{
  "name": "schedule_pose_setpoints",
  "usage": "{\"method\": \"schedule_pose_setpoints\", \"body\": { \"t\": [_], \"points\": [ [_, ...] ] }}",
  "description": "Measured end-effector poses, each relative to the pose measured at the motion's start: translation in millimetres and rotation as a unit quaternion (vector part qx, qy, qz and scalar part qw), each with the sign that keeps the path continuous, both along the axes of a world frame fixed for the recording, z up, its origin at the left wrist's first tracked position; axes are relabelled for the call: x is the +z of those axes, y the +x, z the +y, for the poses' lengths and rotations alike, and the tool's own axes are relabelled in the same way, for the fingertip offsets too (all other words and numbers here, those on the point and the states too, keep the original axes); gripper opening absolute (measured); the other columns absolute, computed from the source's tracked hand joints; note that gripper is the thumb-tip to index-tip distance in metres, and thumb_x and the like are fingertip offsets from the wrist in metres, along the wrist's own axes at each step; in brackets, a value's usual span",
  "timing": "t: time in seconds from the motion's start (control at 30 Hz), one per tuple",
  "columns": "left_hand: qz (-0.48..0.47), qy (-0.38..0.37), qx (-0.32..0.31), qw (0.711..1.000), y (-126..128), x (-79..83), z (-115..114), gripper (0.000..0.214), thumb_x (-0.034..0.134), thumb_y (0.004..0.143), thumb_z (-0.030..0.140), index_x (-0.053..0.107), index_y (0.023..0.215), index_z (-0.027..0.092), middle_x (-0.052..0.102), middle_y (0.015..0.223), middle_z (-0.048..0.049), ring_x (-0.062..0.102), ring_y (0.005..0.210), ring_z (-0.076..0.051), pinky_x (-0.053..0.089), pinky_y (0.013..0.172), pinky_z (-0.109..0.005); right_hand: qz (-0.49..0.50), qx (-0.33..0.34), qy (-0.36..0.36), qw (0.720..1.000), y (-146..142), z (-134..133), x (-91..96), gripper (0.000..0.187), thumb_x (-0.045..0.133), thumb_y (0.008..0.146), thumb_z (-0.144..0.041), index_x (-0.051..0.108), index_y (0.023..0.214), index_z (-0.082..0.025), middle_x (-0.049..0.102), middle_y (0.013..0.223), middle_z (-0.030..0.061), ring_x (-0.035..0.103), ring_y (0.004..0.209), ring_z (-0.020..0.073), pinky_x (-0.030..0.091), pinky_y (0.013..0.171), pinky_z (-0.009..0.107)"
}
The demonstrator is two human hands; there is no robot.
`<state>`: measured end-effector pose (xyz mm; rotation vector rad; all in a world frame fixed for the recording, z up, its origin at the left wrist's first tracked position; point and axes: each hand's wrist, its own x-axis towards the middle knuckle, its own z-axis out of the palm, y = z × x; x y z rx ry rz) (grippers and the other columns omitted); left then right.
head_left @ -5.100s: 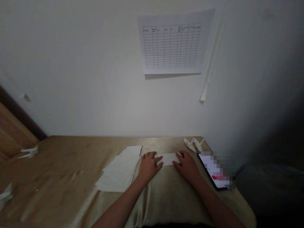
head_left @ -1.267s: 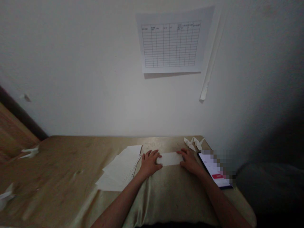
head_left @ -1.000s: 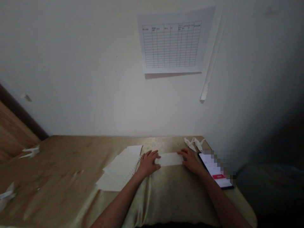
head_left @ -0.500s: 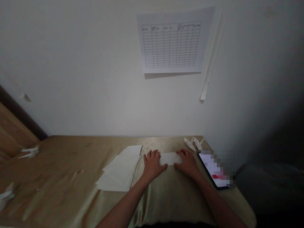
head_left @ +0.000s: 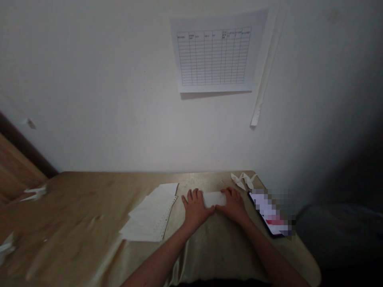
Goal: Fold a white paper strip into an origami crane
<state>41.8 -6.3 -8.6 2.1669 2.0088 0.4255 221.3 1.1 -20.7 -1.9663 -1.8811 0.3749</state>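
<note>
A small white piece of paper (head_left: 214, 199), folded into a narrow rectangle, lies flat on the cloth-covered table between my hands. My left hand (head_left: 196, 209) holds its left end, fingers along the far side and thumb at the near edge. On the right end my right hand (head_left: 235, 205) grips it the same way. The two thumb tips almost meet at the near edge. Left of my left hand are several loose white sheets (head_left: 151, 215), fanned out, with punched holes down one side.
A phone (head_left: 266, 211) with a lit screen lies right of my right hand, partly blurred out. Folded white paper shapes (head_left: 238, 181) sit at the back right; others (head_left: 35, 193) are at the far left. A printed table sheet (head_left: 215, 59) hangs on the wall.
My thumbs have slid toward each other along the near edge of the paper, and my left hand has shifted slightly right. The view has moved a little.
</note>
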Motion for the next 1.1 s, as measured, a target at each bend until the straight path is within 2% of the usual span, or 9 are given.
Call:
{"method": "schedule_pose_setpoints", "body": {
  "t": [0.3,0.53,0.77,1.1],
  "points": [
    [-0.027,-0.028,-0.006,0.999,-7.6,0.6,4.9,0.068,0.067,0.078,0.049,0.051,0.138,0.021,0.044,0.160,-0.0159,0.026,0.155,-0.041,0.010,0.125,-0.069,0.007,0.018,-0.011,1.000,10.0,2.8,3.1,0.069,0.073,0.073,-0.033,0.059,0.140,-0.024,0.050,0.149,0.0122,0.043,0.140,0.0343,0.033,0.116,0.044],
    [-0.046,-0.051,-0.026,0.997,-21.4,7.2,6.8,0.051,0.071,0.077,0.038,0.057,0.124,0.025,0.048,0.159,-0.0087,0.029,0.155,-0.036,0.013,0.126,-0.063,0.014,0.028,-0.031,0.999,18.2,8.3,1.7,0.071,0.070,0.073,-0.027,0.059,0.143,-0.026,0.049,0.151,0.0090,0.042,0.141,0.0310,0.032,0.117,0.041],
    [-0.052,-0.059,-0.077,0.994,-39.7,7.3,11.6,0.049,0.070,0.079,0.030,0.059,0.127,0.027,0.048,0.161,-0.0052,0.030,0.155,-0.034,0.018,0.127,-0.055,0.019,0.050,-0.038,0.998,31.2,19.2,-6.6,0.072,0.066,0.070,-0.019,0.061,0.142,-0.025,0.050,0.151,0.0086,0.043,0.142,0.0281,0.031,0.119,0.038],
    [-0.059,-0.071,-0.122,0.988,-60.0,4.9,21.7,0.053,0.070,0.077,0.022,0.062,0.129,0.030,0.047,0.163,-0.0021,0.033,0.154,-0.032,0.025,0.126,-0.052,0.050,0.075,-0.026,0.996,44.8,28.3,-18.1,0.077,0.054,0.064,-0.006,0.065,0.138,-0.023,0.054,0.149,0.0070,0.045,0.142,0.0226,0.032,0.120,0.032]
  ]
}}
